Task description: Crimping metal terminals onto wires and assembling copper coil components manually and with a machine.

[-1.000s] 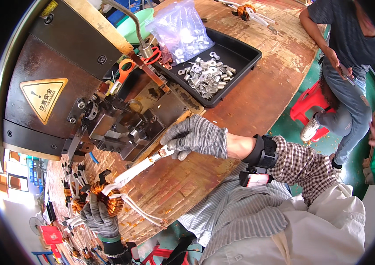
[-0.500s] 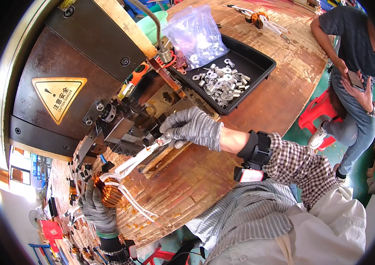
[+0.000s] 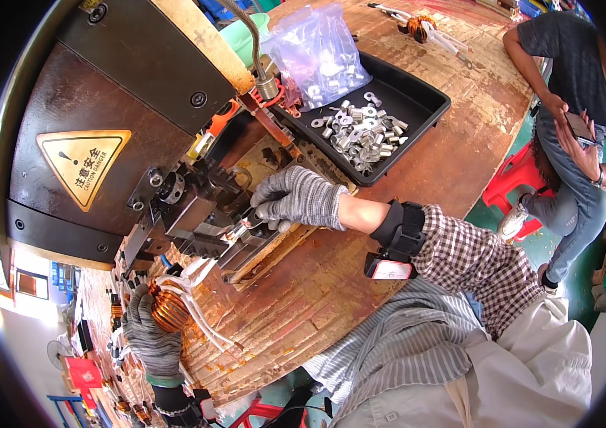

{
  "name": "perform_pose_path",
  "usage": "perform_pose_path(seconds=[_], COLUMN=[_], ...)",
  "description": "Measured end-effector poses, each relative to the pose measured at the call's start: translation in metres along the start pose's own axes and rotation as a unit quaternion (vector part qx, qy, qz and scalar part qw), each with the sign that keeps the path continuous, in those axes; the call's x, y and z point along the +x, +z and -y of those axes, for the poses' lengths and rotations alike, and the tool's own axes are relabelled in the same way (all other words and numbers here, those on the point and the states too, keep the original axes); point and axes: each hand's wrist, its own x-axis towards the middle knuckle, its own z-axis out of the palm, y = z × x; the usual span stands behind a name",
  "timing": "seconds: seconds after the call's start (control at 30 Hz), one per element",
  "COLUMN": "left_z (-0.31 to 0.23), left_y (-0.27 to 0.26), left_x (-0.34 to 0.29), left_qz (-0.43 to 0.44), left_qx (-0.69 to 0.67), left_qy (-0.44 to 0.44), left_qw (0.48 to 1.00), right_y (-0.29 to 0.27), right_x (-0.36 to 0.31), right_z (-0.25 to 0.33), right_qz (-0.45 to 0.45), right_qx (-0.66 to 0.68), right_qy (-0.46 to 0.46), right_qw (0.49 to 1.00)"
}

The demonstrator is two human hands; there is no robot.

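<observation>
My left hand (image 3: 149, 332), in a grey knit glove, is closed around a copper-wound ring coil (image 3: 169, 308) at the table's left side. White-sleeved leads (image 3: 206, 327) stick out from the coil; one group runs up toward the metal jaws (image 3: 199, 230) of a dark press (image 3: 103, 107). At those jaws my gloved right hand (image 3: 299, 200) has its thumb and fingers pinched at a small silver ring terminal (image 3: 247, 223) on a lead's end. The fingers cover part of the terminal. How deep it sits in the jaws I cannot tell.
Loose ring terminals (image 3: 367, 135) and a clear plastic bag (image 3: 317, 57) of them lie in a black tray (image 3: 417, 135) behind my right hand. Another coil (image 3: 421, 28) lies at the table's far edge. A seated person (image 3: 574, 93) holds a phone at the right.
My right hand has moved slightly left and up, bringing the terminal and lead end in at the press jaws. My left hand and the coil have shifted slightly left.
</observation>
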Motion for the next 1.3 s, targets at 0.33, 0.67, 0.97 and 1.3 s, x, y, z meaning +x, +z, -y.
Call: perform_pose_path(seconds=[0.33,0.67,0.97,1.3], left_z=[-0.008,-0.009,-0.007,-0.01], left_y=[-0.003,-0.003,0.001,-0.013], left_x=[0.006,0.004,0.004,0.007], left_qz=[0.003,-0.002,0.004,0.006], left_qx=[0.013,0.024,0.022,0.045], left_qy=[0.004,0.0,-0.014,-0.009], left_qw=[1.0,1.0,1.0,0.999], right_y=[-0.004,-0.052,-0.073,-0.071], right_x=[-0.011,-0.071,-0.117,-0.129], right_z=[0.003,0.02,0.0,-0.018], right_qz=[-0.022,-0.116,-0.128,-0.099], right_qx=[-0.064,-0.041,-0.049,-0.031], right_qy=[-0.02,-0.114,-0.048,-0.001], right_qw=[0.997,0.986,0.989,0.995])
